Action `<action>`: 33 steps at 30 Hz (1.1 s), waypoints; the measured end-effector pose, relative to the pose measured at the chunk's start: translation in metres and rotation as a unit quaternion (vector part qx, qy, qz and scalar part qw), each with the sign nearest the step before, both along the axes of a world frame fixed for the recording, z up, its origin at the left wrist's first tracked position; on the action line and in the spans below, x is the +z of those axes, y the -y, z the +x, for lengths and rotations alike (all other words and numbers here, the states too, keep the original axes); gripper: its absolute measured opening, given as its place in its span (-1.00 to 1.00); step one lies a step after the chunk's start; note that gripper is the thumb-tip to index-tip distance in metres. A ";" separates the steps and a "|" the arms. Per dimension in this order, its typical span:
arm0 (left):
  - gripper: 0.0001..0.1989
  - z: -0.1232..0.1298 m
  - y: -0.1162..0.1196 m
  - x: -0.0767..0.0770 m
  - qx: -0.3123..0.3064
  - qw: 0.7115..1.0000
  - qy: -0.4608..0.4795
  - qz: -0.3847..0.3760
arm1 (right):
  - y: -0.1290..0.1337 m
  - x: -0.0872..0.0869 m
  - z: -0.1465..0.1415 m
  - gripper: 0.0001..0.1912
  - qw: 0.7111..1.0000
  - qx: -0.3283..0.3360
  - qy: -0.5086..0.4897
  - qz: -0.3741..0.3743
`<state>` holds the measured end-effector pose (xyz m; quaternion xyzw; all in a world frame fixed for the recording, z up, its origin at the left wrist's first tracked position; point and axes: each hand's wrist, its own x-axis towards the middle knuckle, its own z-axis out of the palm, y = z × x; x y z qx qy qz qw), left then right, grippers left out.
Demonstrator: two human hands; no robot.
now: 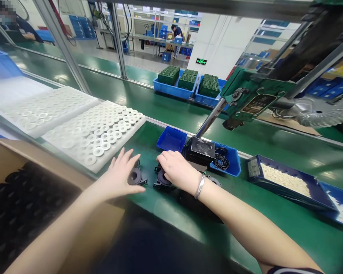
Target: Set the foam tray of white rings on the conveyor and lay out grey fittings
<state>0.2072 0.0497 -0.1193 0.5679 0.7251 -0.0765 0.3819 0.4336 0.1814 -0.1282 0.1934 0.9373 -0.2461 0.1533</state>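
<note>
On the green belt [165, 213], just in front of the person, 2 dark ring parts lie side by side; the left hand [121, 173] is open with fingers spread, its thumb side touching the left part [135, 177] but not gripping it; the right hand [177, 169] rests palm down over the right part [161, 179], fingers loosely curled, and I cannot tell if it really grips; a metal bracelet [199, 187] sits on the right wrist. Behind the left hand a white tray [103, 131] carries many white rings, with 1 more tray [42, 108] beside it; a cardboard box [20, 201] with dark parts stands at the left. Behind the right hand there are an empty blue bin [171, 139], a black block [201, 150] under a metal rod, and a second bin [231, 161] with black O-rings [221, 160]; well to the right a bin [255, 167] holds small white pieces.
</note>
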 end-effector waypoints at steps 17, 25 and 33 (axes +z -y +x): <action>0.35 0.022 -0.010 -0.033 -0.171 0.982 0.060 0.054 | 0.009 -0.008 0.005 -0.81 0.997 -0.068 -0.019 0.001; 0.21 0.011 -0.014 -0.056 -0.247 0.955 0.035 0.157 | 0.000 -0.008 0.015 -0.84 0.996 -0.084 0.007 0.026; 0.08 0.027 -0.009 -0.076 -0.271 0.905 0.064 0.322 | 0.011 0.000 0.017 -0.75 0.997 -0.048 -0.043 -0.052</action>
